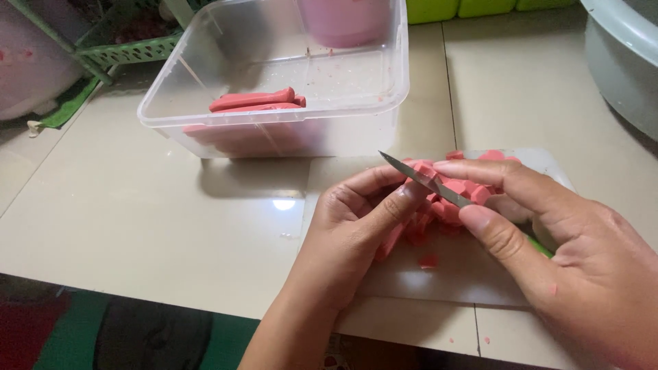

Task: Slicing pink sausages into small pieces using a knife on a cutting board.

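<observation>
No labels, signs or screens are being shown. One package-like container is being seen: a clear rectangular plastic tub (pixel 274 109) with rounded corners, lying open at about 11 o'clock on the pale tiled surface. Pink-red sticks (pixel 253 101) are being held inside it, toward its near wall. At 12 o'clock, behind its far wall, a pink cylindrical container (pixel 343 20) is being partly shown.

Pale glossy tabletop (pixel 137 212), seamed in large tiles. Directly on it: clear cutting board (pixel 452 274) under both hands, heaped with pink cut pieces (pixel 449 199); beyond the left hand (pixel 349 226), a clear plastic tub (pixel 274 130) touching the board's far edge; far beyond the right hand (pixel 582 253), a grey basin (pixel 620 62).
</observation>
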